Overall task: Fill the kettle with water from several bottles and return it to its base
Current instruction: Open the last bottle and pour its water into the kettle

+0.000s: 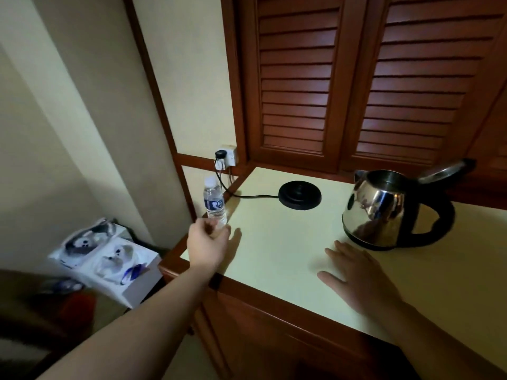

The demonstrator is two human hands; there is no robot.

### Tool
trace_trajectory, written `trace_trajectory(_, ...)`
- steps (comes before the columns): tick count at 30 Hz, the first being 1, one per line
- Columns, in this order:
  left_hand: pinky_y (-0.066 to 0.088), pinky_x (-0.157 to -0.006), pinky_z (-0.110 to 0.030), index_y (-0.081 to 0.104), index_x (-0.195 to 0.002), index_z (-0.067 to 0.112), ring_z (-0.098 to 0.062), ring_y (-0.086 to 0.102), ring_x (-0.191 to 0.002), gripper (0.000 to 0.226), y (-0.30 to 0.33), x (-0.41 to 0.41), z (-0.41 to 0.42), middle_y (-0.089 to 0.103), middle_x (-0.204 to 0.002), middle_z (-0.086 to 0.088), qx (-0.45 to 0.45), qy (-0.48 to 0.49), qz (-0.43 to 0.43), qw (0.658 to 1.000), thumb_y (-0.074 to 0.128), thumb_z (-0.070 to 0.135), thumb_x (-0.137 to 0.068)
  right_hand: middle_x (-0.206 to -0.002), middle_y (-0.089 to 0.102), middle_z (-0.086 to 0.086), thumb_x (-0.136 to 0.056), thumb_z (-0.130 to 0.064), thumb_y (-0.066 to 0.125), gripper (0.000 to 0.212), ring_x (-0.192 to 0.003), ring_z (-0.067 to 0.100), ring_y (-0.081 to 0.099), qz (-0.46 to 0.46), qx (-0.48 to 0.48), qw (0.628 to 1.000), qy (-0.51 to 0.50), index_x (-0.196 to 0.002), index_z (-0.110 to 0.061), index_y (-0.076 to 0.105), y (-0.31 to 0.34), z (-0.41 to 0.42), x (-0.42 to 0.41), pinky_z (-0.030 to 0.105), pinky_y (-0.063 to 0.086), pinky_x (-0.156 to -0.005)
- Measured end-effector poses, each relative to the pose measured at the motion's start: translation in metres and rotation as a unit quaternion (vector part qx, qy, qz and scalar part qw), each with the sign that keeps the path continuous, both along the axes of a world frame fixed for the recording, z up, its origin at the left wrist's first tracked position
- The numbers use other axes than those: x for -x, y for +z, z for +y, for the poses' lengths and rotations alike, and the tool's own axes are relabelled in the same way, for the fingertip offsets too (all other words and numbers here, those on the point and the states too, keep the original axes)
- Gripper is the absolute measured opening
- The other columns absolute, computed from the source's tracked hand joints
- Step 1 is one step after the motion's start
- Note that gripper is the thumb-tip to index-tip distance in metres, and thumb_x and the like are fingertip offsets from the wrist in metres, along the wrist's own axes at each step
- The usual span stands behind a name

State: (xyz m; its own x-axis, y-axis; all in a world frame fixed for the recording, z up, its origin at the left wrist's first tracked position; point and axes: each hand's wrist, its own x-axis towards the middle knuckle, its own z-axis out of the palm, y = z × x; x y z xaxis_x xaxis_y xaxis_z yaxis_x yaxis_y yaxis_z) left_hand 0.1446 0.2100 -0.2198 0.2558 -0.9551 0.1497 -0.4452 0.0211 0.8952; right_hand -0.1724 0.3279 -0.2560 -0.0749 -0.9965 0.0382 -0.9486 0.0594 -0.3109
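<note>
Bottle (214, 202) base hidden behind left hand (207, 240)

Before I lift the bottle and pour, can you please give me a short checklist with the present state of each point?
1. Kettle lid open: ok, it stands tilted back.
2. Kettle off the base, upright on the counter: ok.
3. Left hand holding the bottle securely: cannot tell, the fingers are at its bottom part, blurred.
4. Bottle cap removed: not ok, white cap looks on.
5. Right hand free to steady the kettle: ok, flat on the counter beside it.
6. Base plugged in: ok, cord reaches the socket.
</note>
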Motion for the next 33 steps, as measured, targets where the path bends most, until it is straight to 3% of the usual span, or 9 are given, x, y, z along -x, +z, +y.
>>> trace_trajectory(6,0.049,-0.11,-0.043,0.045,-0.147,0.016,-0.025,0.06,-0.128,0.087,0.018,-0.016,-0.05,0.06,-0.141,-0.003,-0.065,-0.042,0.049,0.996,0.092,0.033,-0.076,-0.172,0.012,-0.012,-0.097,-0.072,0.04,0.074,-0.157,0.005,0.004,-0.018,-0.008,1.0,-0.008,-0.161,-0.037,0.027,0.002,0.002,-0.002,0.035,0.003,-0.128)
trace_trajectory(11,0.054,-0.101,-0.042,0.057,-0.138,0.025,-0.023,0.068,-0.114,0.061,0.02,0.002,-0.057,0.069,-0.119,0.009,-0.073,-0.141,0.067,0.985,0.085,0.029,-0.084,-0.169,0.019,-0.013,-0.095,-0.064,0.057,0.072,-0.156,0.006,0.011,-0.075,-0.015,0.997,-0.015,-0.158,-0.035,0.037,0.011,0.003,-0.003,0.031,0.005,-0.125)
trace_trajectory(15,0.06,-0.073,-0.018,0.064,-0.131,0.019,-0.013,0.077,-0.098,0.054,0.011,0.037,-0.036,0.076,-0.116,0.004,-0.091,-0.277,0.131,0.948,0.086,0.012,-0.083,-0.155,0.048,-0.007,-0.088,-0.054,0.073,0.066,-0.141,0.009,0.043,-0.162,-0.005,0.985,-0.056,-0.145,-0.023,0.057,0.025,-0.003,0.002,0.026,0.033,-0.113)
trace_trajectory(17,0.064,-0.078,-0.029,0.065,-0.129,0.01,-0.019,0.079,-0.095,0.051,0.005,0.061,-0.025,0.077,-0.115,-0.008,-0.102,-0.334,0.137,0.927,0.086,0.007,-0.083,-0.139,0.06,-0.005,-0.09,-0.051,0.073,0.058,-0.127,0.011,0.056,-0.173,0.019,0.982,-0.066,-0.138,-0.02,0.061,0.042,-0.009,0.0,0.029,0.044,-0.104)
trace_trajectory(19,0.06,-0.092,-0.056,0.071,-0.12,0.012,-0.034,0.077,-0.099,0.052,-0.004,0.081,-0.016,0.078,-0.108,-0.014,-0.086,-0.368,0.11,0.919,0.094,0.027,-0.076,-0.126,0.067,-0.006,-0.09,-0.057,0.07,0.053,-0.114,0.009,0.062,-0.186,0.067,0.978,-0.063,-0.131,-0.022,0.065,0.064,-0.017,-0.007,0.035,0.052,-0.098)
trace_trajectory(21,0.058,-0.091,-0.06,0.074,-0.111,0.021,-0.038,0.076,-0.095,0.052,-0.012,0.1,-0.007,0.079,-0.101,-0.011,-0.079,-0.401,0.075,0.909,0.094,0.045,-0.07,-0.108,0.072,-0.01,-0.087,-0.067,0.062,0.053,-0.097,0.007,0.066,-0.18,0.131,0.974,-0.048,-0.119,-0.026,0.07,0.088,-0.026,-0.017,0.037,0.057,-0.087)
trace_trajectory(24,0.061,-0.082,-0.047,0.074,-0.102,0.024,-0.03,0.076,-0.085,0.037,-0.019,0.117,0.0,0.079,-0.088,0.001,-0.065,-0.415,0.051,0.906,0.091,0.039,-0.073,-0.08,0.07,-0.006,-0.085,-0.067,0.058,0.047,-0.073,0.008,0.063,-0.149,0.182,0.972,-0.029,-0.093,-0.024,0.076,0.116,-0.04,-0.029,0.037,0.054,-0.07)
trace_trajectory(28,0.049,-0.066,-0.013,0.072,-0.096,0.03,0.005,0.062,-0.066,0.03,-0.02,0.123,-0.006,0.074,-0.079,0.019,-0.054,-0.442,0.028,0.895,0.092,0.02,-0.075,-0.062,0.058,0.004,-0.085,-0.06,0.074,0.05,-0.058,0.017,0.054,-0.086,0.158,0.983,-0.049,-0.069,-0.013,0.064,0.137,-0.049,-0.039,0.036,0.041,-0.057)
trace_trajectory(33,0.054,-0.069,-0.023,0.071,-0.1,0.038,0.002,0.064,-0.068,0.028,-0.025,0.121,-0.016,0.075,-0.086,0.02,-0.045,-0.454,-0.012,0.89,0.087,0.036,-0.077,-0.066,0.05,0.009,-0.09,-0.046,0.074,0.046,-0.059,0.017,0.044,-0.039,0.08,0.995,-0.037,-0.073,-0.006,0.06,0.154,-0.054,-0.051,0.036,0.035,-0.058)
